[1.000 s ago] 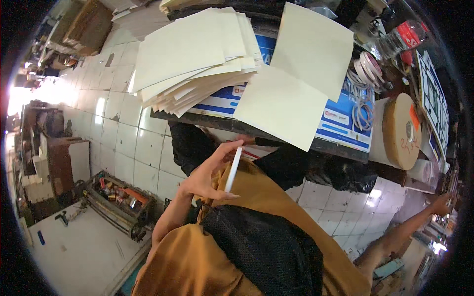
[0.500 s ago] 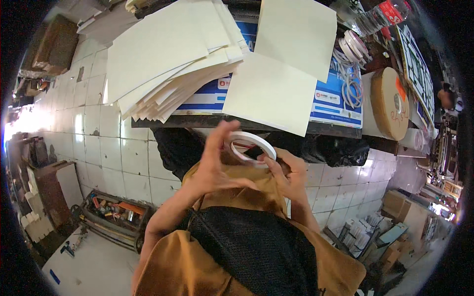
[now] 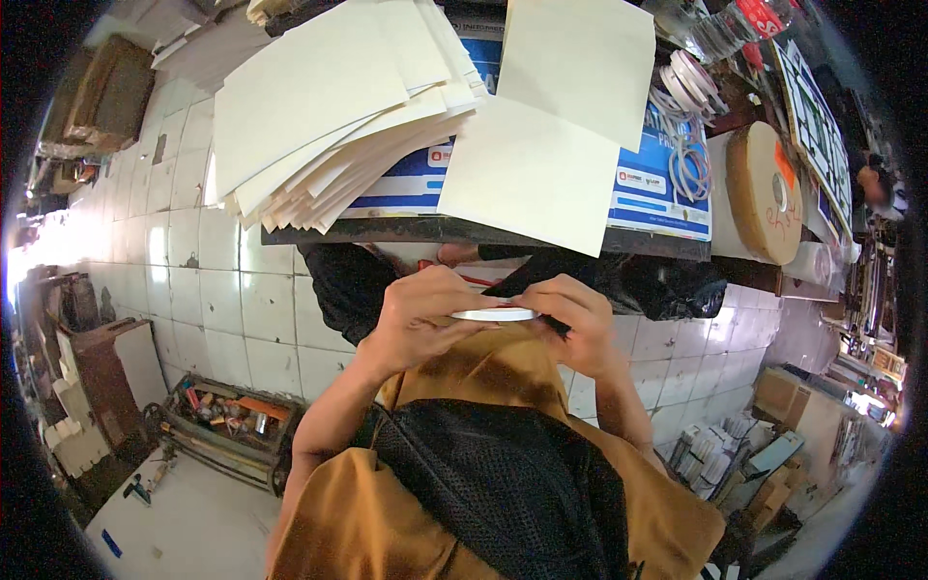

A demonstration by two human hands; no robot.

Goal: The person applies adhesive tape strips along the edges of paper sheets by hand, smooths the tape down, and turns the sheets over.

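Note:
A narrow roll of white tape (image 3: 496, 314) is held nearly edge-on above my lap, just in front of the table edge. My left hand (image 3: 418, 311) grips its left side with bent fingers. At the opposite side, my right hand (image 3: 578, 319) pinches the roll between thumb and fingers. Beyond both hands, a cream folded sheet (image 3: 527, 174) lies with its near corner overhanging the table. Another cream sheet (image 3: 580, 72) lies at its far side. To the left is a fanned stack of cream sheets (image 3: 329, 97).
Blue printed sheets (image 3: 657, 208) cover part of the dark table (image 3: 464, 235). On the right are several tape rolls (image 3: 688, 82), loose white loops (image 3: 690, 169), a large tan roll (image 3: 768, 193) and a plastic bottle (image 3: 720, 34). A tool tray (image 3: 227, 420) stands lower left.
The tape roll has tipped from showing its open ring to nearly edge-on. My left hand has closed from a spread position onto the roll, and my right hand still holds it.

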